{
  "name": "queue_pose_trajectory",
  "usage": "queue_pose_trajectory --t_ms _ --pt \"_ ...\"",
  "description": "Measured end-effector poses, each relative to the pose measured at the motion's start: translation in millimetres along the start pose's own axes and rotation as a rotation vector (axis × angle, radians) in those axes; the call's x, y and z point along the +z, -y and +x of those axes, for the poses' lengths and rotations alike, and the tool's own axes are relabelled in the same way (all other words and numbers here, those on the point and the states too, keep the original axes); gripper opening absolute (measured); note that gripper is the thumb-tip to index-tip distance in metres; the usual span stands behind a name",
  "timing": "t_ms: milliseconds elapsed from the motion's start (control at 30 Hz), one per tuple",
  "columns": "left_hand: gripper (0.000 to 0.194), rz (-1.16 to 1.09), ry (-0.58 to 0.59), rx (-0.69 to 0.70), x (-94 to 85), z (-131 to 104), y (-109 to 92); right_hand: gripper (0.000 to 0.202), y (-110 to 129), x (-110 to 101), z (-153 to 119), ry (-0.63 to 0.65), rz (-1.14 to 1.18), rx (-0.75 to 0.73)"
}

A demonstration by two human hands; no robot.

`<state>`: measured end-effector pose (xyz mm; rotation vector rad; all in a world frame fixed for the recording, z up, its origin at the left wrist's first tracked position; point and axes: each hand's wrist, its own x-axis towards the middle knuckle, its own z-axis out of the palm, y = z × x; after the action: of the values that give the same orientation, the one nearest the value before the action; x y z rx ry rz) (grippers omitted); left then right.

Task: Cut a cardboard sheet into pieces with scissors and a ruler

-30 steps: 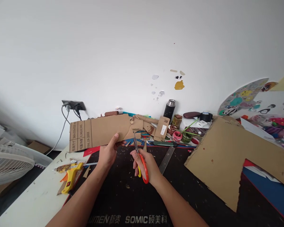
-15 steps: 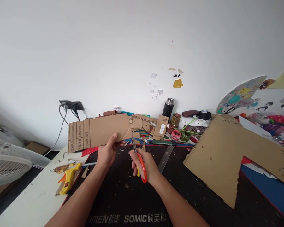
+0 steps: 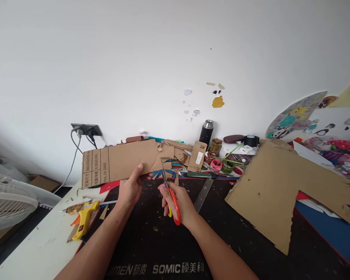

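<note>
My left hand (image 3: pixel 132 186) grips the lower edge of a long piece of cardboard (image 3: pixel 128 157), thumb on its face and fingers behind. Printed characters run along the cardboard's left end, and its right end is cut to a slanted, uneven edge. In my right hand (image 3: pixel 175 202) is a pair of scissors (image 3: pixel 175 206) with red and yellow handles. Their blades point up beside the cardboard's right end; they look closed or nearly so, and I cannot tell whether they touch it. Both hands are above a dark desk mat (image 3: pixel 151 241).
A yellow glue gun (image 3: pixel 84 219) lies at the left, near a white fan (image 3: pixel 10 202). At the right is a large cut cardboard sheet (image 3: pixel 262 190). A metal ruler (image 3: pixel 203 194), a utility knife (image 3: pixel 198 175), paint jars (image 3: pixel 216 165) and a black flask (image 3: pixel 206 133) stand or lie toward the wall.
The view has shifted very slightly. The cardboard's left end sits a touch lower and further left; both hands keep their holds and the scissors hardly move.
</note>
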<state>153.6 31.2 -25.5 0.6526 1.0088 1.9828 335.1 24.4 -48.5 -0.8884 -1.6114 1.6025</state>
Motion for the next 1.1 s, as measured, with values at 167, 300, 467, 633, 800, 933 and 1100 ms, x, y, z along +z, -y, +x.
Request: queue_pose_trajectory --t_ms 167,300,467,633,800,933,1100 --pt "0.038 0.005 0.0 -0.003 -0.7 0.5 0.9 0.056 1.3 0.3 -0.4 -0.001 -0.013 0.005" --pt "0.036 0.006 -0.012 0.005 -0.8 1.1 0.2 0.055 0.9 0.6 -0.8 -0.002 -0.038 -0.004" --pt "0.038 -0.006 -0.023 0.012 0.1 1.0 -1.7 0.054 2.0 1.6 -1.3 0.004 -0.054 0.0" --pt "0.036 0.011 -0.01 -0.001 0.2 0.2 -0.8 0.053 1.7 1.2 -0.8 0.0 -0.043 -0.001" --pt "0.035 0.017 -0.006 0.009 0.0 -0.7 0.1 0.053 1.5 1.1 -0.6 -0.007 -0.046 0.01" --pt "0.035 0.03 0.008 -0.005 0.9 -1.8 0.0 0.051 0.5 1.6 -0.1 -0.013 -0.041 0.003" --pt "0.036 0.025 0.009 -0.014 3.0 -3.7 1.4 0.052 2.4 0.6 0.3 -0.031 -0.069 -0.007"
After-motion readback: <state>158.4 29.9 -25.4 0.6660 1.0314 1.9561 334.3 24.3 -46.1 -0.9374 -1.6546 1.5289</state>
